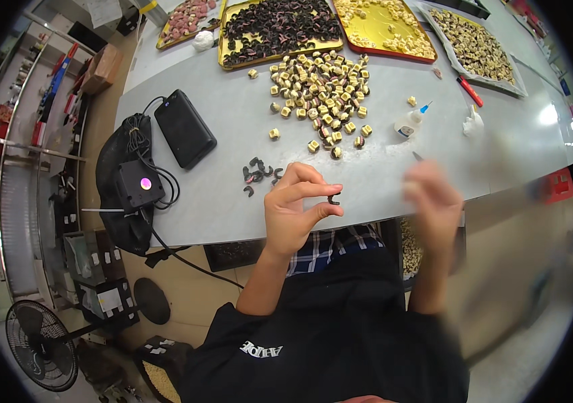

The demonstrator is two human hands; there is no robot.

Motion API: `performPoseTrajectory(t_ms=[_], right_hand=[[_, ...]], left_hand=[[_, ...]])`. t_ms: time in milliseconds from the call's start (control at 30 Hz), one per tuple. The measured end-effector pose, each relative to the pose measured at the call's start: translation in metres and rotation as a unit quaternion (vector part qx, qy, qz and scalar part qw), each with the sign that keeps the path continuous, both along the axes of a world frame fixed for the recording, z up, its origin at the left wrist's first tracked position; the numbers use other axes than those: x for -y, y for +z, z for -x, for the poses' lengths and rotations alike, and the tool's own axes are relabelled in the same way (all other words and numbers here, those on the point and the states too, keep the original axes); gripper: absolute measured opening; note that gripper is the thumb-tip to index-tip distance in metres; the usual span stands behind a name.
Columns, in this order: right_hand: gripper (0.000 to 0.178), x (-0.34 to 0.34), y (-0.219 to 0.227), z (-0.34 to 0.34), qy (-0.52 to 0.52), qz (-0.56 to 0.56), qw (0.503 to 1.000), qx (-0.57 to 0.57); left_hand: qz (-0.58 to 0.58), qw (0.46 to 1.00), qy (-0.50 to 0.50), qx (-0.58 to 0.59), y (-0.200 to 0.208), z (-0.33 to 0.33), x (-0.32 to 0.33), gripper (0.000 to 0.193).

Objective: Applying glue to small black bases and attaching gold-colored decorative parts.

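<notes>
Between thumb and index finger, my left hand (294, 205) pinches a small black C-shaped piece (334, 199) above the table's near edge. Close to it lies a loose group of similar black curved pieces (257, 170). My right hand (432, 191) is smeared by motion, so its fingers do not show clearly. A dark pointed tip (417, 156) shows just beyond it; whether the hand holds it cannot be made out. Farther off stands a small clear bottle (407, 125) with a blue needle tip. A heap of cream-and-dark small blocks (323, 91) covers the table's middle.
Along the back are a gold tray of dark pieces (231, 60), a red-rimmed tray of cream pieces (370, 25) and a white-lined tray of finished-looking blocks (478, 50). A black power bank (184, 127) and cabled box (137, 185) lie left. A red marker (470, 91) lies right.
</notes>
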State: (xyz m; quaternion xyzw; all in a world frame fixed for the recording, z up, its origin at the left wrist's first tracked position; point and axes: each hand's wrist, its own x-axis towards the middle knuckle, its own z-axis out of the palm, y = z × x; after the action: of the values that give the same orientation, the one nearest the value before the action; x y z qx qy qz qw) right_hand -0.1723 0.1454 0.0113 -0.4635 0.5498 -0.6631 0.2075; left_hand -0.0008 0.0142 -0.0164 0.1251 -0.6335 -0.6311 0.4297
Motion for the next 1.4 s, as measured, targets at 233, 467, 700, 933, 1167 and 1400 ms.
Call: performPoseTrajectory(t_ms=[233, 467, 700, 933, 1167, 1400], right_hand=[[0.018, 0.020, -0.012, -0.048, 0.060, -0.050, 0.937, 0.340], [0.022, 0.023, -0.008, -0.053, 0.123, -0.072, 0.911, 0.387], [0.021, 0.023, -0.010, -0.053, 0.159, -0.093, 0.907, 0.379], [0.022, 0.024, -0.015, -0.051, 0.171, -0.072, 0.894, 0.409], [0.028, 0.026, -0.020, -0.045, 0.157, -0.035, 0.851, 0.499], [0.029, 0.023, -0.028, -0.039, 0.116, 0.073, 0.853, 0.503]], left_hand=[[0.008, 1.000, -0.003, 0.000, -0.001, 0.000, 0.000, 0.031], [0.043, 0.999, 0.004, -0.006, -0.003, -0.001, 0.002, 0.035], [0.057, 0.998, -0.014, -0.003, -0.004, -0.003, 0.003, 0.035], [0.216, 0.972, 0.040, 0.085, 0.006, 0.000, 0.001, 0.028], [0.413, 0.868, 0.170, 0.219, 0.011, 0.011, -0.016, 0.052], [0.377, 0.892, 0.150, 0.199, 0.015, 0.011, -0.012, 0.059]])
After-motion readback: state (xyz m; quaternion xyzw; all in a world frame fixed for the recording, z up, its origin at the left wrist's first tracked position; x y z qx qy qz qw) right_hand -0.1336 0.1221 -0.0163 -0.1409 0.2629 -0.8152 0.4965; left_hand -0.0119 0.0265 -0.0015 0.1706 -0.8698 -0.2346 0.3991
